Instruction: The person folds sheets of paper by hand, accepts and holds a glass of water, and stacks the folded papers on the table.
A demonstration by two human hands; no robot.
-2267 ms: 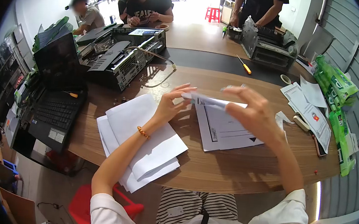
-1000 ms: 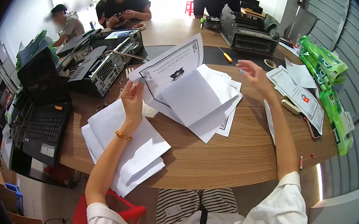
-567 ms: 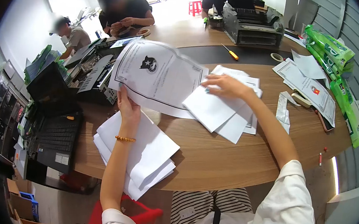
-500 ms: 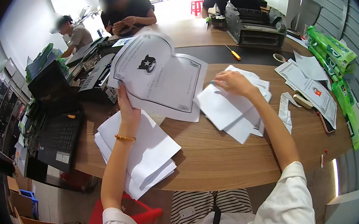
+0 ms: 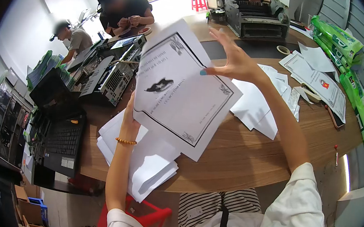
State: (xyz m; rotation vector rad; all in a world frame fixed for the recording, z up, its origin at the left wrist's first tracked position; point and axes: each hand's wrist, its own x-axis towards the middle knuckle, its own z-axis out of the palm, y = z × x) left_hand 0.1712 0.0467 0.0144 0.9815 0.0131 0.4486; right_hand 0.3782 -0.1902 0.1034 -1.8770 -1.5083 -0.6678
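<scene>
A white printed sheet (image 5: 170, 101) with a black decorative border and a dark emblem is held up over the table, tilted. My left hand (image 5: 131, 116) grips its left edge; the fingers behind it are hidden. My right hand (image 5: 235, 59) is at the sheet's upper right edge, fingers spread. Its thumb, with a teal nail, overlaps the printed face; I cannot tell if it touches. Below my left hand lies a stack of white papers (image 5: 153, 163), overhanging the table's front edge. Past the held sheet, under my right forearm, is another loose pile of white papers (image 5: 253, 105).
An opened laptop (image 5: 61, 141) and a computer case (image 5: 117, 81) stand at left. A dismantled machine (image 5: 261, 22) sits at the back. Tape (image 5: 283, 49), more printed sheets (image 5: 319, 80) and green packages (image 5: 354, 99) lie at right. Other people sit across the table.
My right hand has left the right-hand paper pile and risen to the held sheet. The sheet has turned and its bent top has straightened. The view has shifted slightly.
</scene>
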